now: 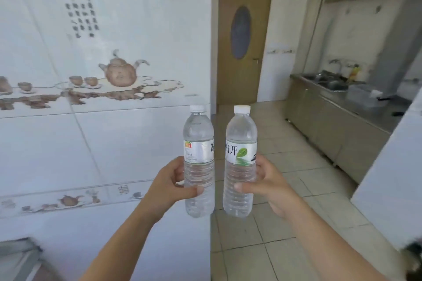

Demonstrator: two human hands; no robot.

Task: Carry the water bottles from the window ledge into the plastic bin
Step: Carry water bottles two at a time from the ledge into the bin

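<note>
Holding one upright water bottle each, the left hand [173, 181] is clamped on the left bottle [198, 162] and the right hand [267, 186] on the right bottle [239, 162]; both grips wrap the ribbed lower halves; bottles stand just beside each other, apart, before a tiled wall [91, 52] and brown door [244, 41].

White tiled wall [102, 143] w/ teapot mural [121, 73] stood on left; brown door [242, 41] w/ oval window straight ahead; steel counter [342, 107] & sink [328, 82] on right; beige tile floor [274, 223], daylit.
</note>
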